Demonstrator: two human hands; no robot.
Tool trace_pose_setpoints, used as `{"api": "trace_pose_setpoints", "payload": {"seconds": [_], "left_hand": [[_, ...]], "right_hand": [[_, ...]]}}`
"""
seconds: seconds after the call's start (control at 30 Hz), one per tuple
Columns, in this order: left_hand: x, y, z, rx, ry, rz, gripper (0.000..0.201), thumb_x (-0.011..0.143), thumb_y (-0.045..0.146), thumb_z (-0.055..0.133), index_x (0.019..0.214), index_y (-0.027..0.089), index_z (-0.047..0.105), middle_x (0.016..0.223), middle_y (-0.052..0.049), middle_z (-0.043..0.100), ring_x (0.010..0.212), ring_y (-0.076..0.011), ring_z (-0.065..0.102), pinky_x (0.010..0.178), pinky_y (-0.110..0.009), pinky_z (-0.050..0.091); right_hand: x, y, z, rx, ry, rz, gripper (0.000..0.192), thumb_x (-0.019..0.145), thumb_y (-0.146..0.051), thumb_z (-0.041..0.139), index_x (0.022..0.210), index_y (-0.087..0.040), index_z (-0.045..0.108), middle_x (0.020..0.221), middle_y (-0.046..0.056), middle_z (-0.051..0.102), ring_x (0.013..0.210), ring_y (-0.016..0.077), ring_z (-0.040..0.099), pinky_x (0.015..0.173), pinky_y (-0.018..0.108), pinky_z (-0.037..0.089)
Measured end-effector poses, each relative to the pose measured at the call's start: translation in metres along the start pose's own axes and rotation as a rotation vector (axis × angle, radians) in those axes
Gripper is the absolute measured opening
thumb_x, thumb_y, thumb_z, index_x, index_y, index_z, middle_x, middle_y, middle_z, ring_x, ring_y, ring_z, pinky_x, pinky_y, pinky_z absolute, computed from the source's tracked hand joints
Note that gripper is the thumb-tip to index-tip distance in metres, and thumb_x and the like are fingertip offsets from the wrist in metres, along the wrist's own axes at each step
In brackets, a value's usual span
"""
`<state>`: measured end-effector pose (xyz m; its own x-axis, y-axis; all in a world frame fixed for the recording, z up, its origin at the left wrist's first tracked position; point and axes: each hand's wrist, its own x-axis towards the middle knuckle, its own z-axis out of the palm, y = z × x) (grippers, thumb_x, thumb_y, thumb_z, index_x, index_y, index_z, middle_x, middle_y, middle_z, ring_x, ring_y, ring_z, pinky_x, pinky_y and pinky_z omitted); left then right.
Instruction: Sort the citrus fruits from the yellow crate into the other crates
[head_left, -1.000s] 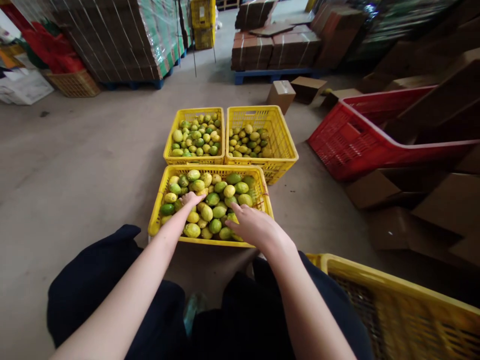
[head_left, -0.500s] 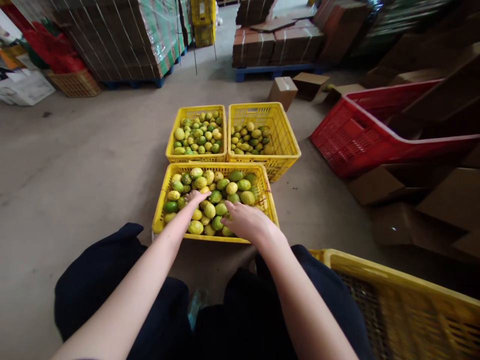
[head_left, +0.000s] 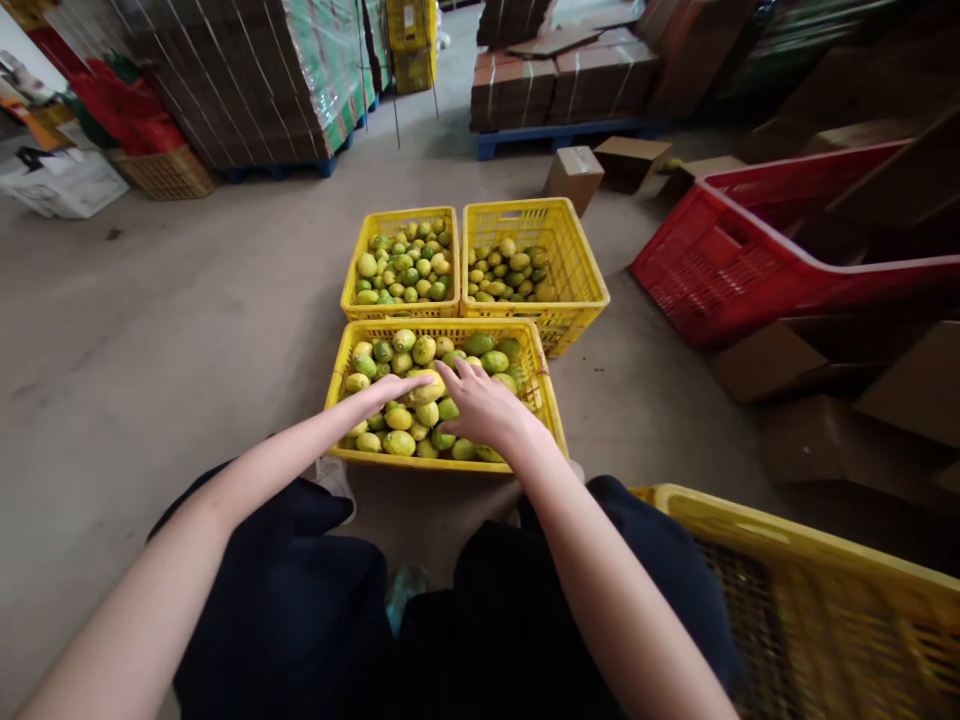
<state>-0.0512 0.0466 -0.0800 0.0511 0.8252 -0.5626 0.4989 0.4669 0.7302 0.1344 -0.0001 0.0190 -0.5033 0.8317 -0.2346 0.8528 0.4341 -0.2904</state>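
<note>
A: So, starting big: behind the near crate [head_left: 334, 395] a wrapped pallet stack [head_left: 247, 80] is standing far off to its left, and a red crate [head_left: 720, 270] is lying tilted well off to its right.

B: And closer in?

A: Two more yellow crates, the left one [head_left: 399, 305] and the right one [head_left: 559, 325], are sitting side by side, touching the near crate's far wall. All three are holding green and yellow fruit.

B: What are the hands doing?

A: Both are reaching into the near crate. The left hand [head_left: 394, 388] is lying flat with fingers stretched over a yellow fruit [head_left: 426, 387], gripping nothing. The right hand [head_left: 484, 400] is resting spread on the pile just beside it; I cannot tell whether anything is sitting under its palm.

B: Any risk?

A: I'd say the heaped fruit is lying loose, so pressing or raking could be bruising it or rolling some over the low front rim.
</note>
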Motion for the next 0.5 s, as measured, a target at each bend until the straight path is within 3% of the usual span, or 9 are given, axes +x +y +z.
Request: {"api": "trace_pose_setpoints", "payload": {"seconds": [0.07, 0.1, 0.2, 0.3, 0.37, 0.4, 0.43, 0.5], "left_hand": [[-0.023, 0.018, -0.005, -0.067, -0.075, 0.04, 0.045, 0.082, 0.056, 0.058, 0.107, 0.02, 0.071, 0.11, -0.007, 0.07, 0.12, -0.0293, 0.053, 0.097, -0.038, 0.041], [-0.034, 0.026, -0.007, -0.13, -0.131, 0.062, 0.044, 0.086, 0.055, 0.052, 0.109, 0.021, 0.07, 0.106, -0.005, 0.071, 0.116, -0.0275, 0.055, 0.093, -0.037, 0.043], [-0.057, 0.039, -0.018, -0.261, -0.304, 0.101, 0.05, 0.09, 0.055, 0.039, 0.106, 0.019, 0.07, 0.09, -0.006, 0.072, 0.094, -0.0233, 0.061, 0.084, -0.034, 0.047], [-0.058, 0.029, -0.029, -0.302, -0.4, 0.125, 0.059, 0.086, 0.063, 0.036, 0.089, 0.015, 0.071, 0.08, -0.009, 0.069, 0.081, -0.0223, 0.059, 0.085, -0.035, 0.048], [-0.048, 0.01, -0.03, -0.277, -0.3, 0.114, 0.058, 0.084, 0.065, 0.04, 0.081, 0.016, 0.069, 0.08, -0.01, 0.067, 0.087, -0.0253, 0.06, 0.089, -0.039, 0.046], [-0.041, -0.001, -0.027, -0.22, -0.162, 0.103, 0.051, 0.083, 0.063, 0.047, 0.076, 0.017, 0.067, 0.077, -0.01, 0.065, 0.092, -0.0272, 0.06, 0.091, -0.041, 0.045], [-0.033, -0.012, -0.022, -0.18, -0.07, 0.098, 0.04, 0.078, 0.056, 0.059, 0.07, 0.018, 0.064, 0.075, -0.009, 0.063, 0.099, -0.0296, 0.058, 0.096, -0.042, 0.042], [-0.019, -0.033, -0.006, -0.144, 0.008, 0.1, 0.027, 0.064, 0.038, 0.078, 0.063, 0.02, 0.059, 0.074, -0.007, 0.058, 0.116, -0.0339, 0.05, 0.104, -0.041, 0.036]], "right_hand": [[0.004, -0.004, 0.006, 0.015, 0.094, -0.076, 0.102, 0.067, -0.024, 0.081, 0.152, -0.013, 0.025, 0.155, 0.025, 0.029, 0.138, 0.0399, 0.037, 0.103, 0.049, 0.041], [0.005, -0.005, 0.007, 0.034, 0.141, -0.109, 0.102, 0.067, -0.023, 0.081, 0.152, -0.014, 0.025, 0.153, 0.024, 0.033, 0.136, 0.0381, 0.039, 0.102, 0.048, 0.042], [0.005, -0.006, 0.004, 0.117, 0.254, -0.152, 0.081, 0.073, -0.026, 0.076, 0.144, -0.016, 0.038, 0.132, 0.018, 0.057, 0.117, 0.031, 0.057, 0.093, 0.04, 0.047], [0.002, -0.003, -0.004, 0.222, 0.334, -0.057, 0.061, 0.073, -0.037, 0.075, 0.126, -0.016, 0.055, 0.114, 0.015, 0.066, 0.102, 0.0291, 0.064, 0.086, 0.037, 0.049], [-0.001, -0.001, -0.008, 0.326, 0.413, 0.003, 0.059, 0.07, -0.039, 0.076, 0.12, -0.016, 0.057, 0.112, 0.014, 0.067, 0.101, 0.0294, 0.064, 0.086, 0.037, 0.049], [-0.003, 0.0, -0.01, 0.401, 0.454, 0.016, 0.06, 0.068, -0.039, 0.077, 0.119, -0.016, 0.056, 0.111, 0.013, 0.068, 0.101, 0.0291, 0.065, 0.086, 0.037, 0.049], [-0.004, 0.001, -0.011, 0.496, 0.493, 0.022, 0.061, 0.067, -0.039, 0.078, 0.119, -0.017, 0.056, 0.108, 0.012, 0.069, 0.099, 0.0281, 0.065, 0.085, 0.037, 0.049], [-0.006, 0.002, -0.012, 0.721, 0.548, 0.029, 0.061, 0.065, -0.042, 0.078, 0.116, -0.019, 0.056, 0.099, 0.006, 0.07, 0.091, 0.025, 0.066, 0.082, 0.036, 0.051]]}}
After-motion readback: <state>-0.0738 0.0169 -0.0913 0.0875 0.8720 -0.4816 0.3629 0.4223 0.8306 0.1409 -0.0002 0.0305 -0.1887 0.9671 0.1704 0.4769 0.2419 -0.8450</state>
